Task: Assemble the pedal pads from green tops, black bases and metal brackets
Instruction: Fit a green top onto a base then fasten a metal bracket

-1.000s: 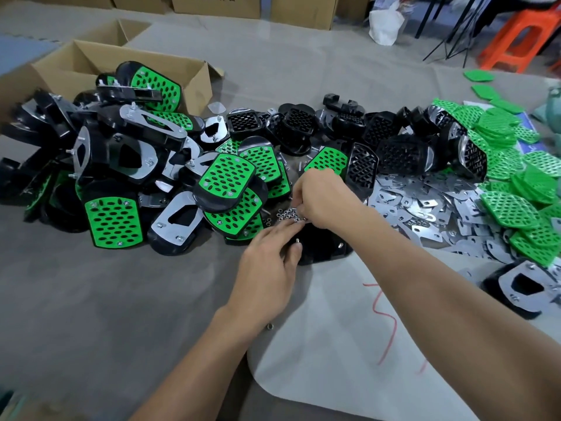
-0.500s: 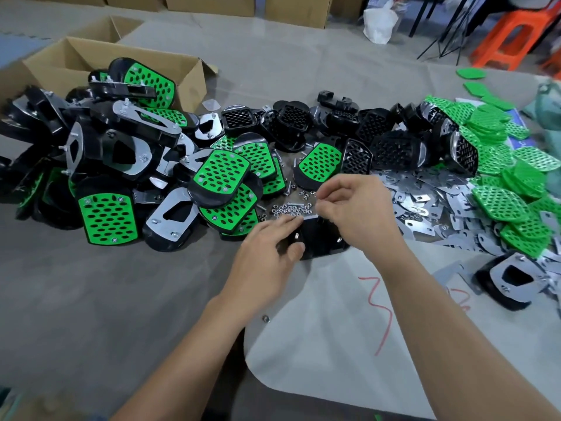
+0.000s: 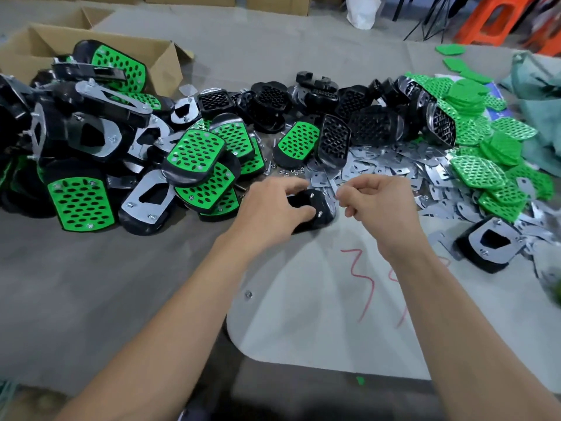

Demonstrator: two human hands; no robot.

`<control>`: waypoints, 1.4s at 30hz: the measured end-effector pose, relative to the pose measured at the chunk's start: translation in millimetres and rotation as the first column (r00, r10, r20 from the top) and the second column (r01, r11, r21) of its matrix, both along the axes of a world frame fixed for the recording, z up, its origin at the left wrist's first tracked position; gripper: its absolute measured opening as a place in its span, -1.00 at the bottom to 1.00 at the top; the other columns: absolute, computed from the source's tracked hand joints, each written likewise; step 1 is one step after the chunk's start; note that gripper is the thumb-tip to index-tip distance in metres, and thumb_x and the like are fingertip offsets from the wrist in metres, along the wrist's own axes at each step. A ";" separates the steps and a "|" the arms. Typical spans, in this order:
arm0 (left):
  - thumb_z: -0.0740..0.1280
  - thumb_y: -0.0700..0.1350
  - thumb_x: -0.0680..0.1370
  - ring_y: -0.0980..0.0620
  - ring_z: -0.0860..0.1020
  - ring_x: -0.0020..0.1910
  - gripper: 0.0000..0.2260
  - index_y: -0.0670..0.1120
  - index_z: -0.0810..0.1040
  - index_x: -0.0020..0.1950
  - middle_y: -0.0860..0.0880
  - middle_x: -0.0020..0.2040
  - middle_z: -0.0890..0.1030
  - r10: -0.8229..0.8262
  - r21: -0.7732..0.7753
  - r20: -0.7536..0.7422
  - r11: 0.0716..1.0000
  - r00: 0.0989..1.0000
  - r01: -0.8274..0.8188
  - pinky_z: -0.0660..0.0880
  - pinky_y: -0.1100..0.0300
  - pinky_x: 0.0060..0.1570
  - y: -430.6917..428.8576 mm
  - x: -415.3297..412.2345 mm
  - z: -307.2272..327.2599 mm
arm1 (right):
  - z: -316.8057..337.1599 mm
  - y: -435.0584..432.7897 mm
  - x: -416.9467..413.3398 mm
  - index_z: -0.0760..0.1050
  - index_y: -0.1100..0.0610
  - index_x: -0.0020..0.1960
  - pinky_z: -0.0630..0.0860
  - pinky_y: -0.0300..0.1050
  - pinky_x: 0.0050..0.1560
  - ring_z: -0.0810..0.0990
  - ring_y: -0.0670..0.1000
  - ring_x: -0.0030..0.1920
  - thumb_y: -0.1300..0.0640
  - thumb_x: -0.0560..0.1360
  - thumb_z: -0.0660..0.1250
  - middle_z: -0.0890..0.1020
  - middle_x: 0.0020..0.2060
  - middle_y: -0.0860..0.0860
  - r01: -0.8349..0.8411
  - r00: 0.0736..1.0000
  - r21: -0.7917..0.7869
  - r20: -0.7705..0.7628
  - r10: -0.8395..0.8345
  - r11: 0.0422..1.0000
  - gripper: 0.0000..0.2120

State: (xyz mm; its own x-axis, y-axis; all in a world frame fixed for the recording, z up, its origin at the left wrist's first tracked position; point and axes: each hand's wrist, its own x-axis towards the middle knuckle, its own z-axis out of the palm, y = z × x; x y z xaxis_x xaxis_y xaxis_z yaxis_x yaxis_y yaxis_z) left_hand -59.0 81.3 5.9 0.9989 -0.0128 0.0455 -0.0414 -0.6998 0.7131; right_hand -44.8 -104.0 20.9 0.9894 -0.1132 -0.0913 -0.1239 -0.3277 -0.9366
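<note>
Black base (image 3: 306, 208), screw ends up, sits at centre, gripped by the left hand (image 3: 273, 208). The right hand (image 3: 379, 202), over the loose nuts (image 3: 291, 171) at 12 o'clock a moment ago, has drawn back to the base's 3 o'clock, fingers curled, on a nut or nothing I cannot tell. Grey cloth (image 3: 91, 268) lies underneath, with a pale sheet (image 3: 303, 314) at 6 o'clock, a cardboard box (image 3: 161, 56) at 10 and an orange stool (image 3: 491, 22) at 1.

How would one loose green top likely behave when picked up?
Probably light: the green top looks thin and full of holes. Likely bendy, since several seem to lie curved across others. Unlikely to roll, being flat.
</note>
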 end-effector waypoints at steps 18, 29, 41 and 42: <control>0.35 0.41 0.30 0.41 0.58 -0.11 -0.79 0.55 0.56 -0.07 0.45 -0.15 0.62 -0.015 -0.028 0.068 0.999 0.998 0.017 0.50 0.29 -0.07 4.0 14.6 -23.0 | -32.6 -2.3 33.8 0.74 0.01 -0.24 0.65 -0.10 -0.16 0.68 -0.08 -0.31 0.24 0.36 0.57 0.72 -0.34 -0.08 -0.192 0.962 -0.028 0.194 0.194 0.981 -0.86; 0.60 0.16 0.34 0.42 0.54 -0.24 -0.82 0.29 0.65 -0.13 0.50 -0.22 0.54 0.038 -0.058 0.065 0.998 0.997 -0.034 0.35 0.53 -0.29 0.9 21.1 -36.9 | -29.5 -2.2 34.5 0.70 0.05 -0.24 0.47 -0.33 -0.43 0.61 -0.09 -0.48 0.31 0.40 0.47 0.67 -0.45 -0.01 -0.158 0.974 0.009 0.164 0.154 0.987 -0.82; 0.58 0.20 0.33 0.40 0.53 -0.25 -0.77 0.27 0.66 -0.07 0.48 -0.25 0.54 0.053 -0.041 0.068 0.998 0.996 -0.051 0.35 0.45 -0.32 -1.2 21.1 -34.5 | -28.2 1.4 35.4 0.70 -0.11 -0.23 0.64 -0.02 -0.25 0.63 -0.04 -0.40 0.18 0.38 0.51 0.67 -0.43 -0.07 -0.128 0.965 -0.178 0.204 0.164 0.976 -0.82; 0.58 0.20 0.32 0.38 0.53 -0.24 -0.76 0.28 0.65 -0.06 0.47 -0.24 0.54 0.055 -0.035 0.062 0.998 0.997 -0.053 0.33 0.42 -0.34 -1.5 20.8 -33.4 | -28.2 -1.2 36.3 0.69 -0.15 -0.22 0.65 -0.02 -0.23 0.64 -0.01 -0.38 0.17 0.38 0.52 0.68 -0.42 -0.07 -0.114 0.966 -0.204 0.205 0.156 0.972 -0.80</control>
State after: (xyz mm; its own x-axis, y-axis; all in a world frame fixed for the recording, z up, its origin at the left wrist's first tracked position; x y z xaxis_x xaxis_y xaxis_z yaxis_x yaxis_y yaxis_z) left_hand -38.2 79.7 -27.5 0.9932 0.0432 0.1082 -0.0503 -0.6784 0.7330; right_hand -8.5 -105.2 -7.3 0.9900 0.0285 0.1384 0.1340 -0.5010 -0.8550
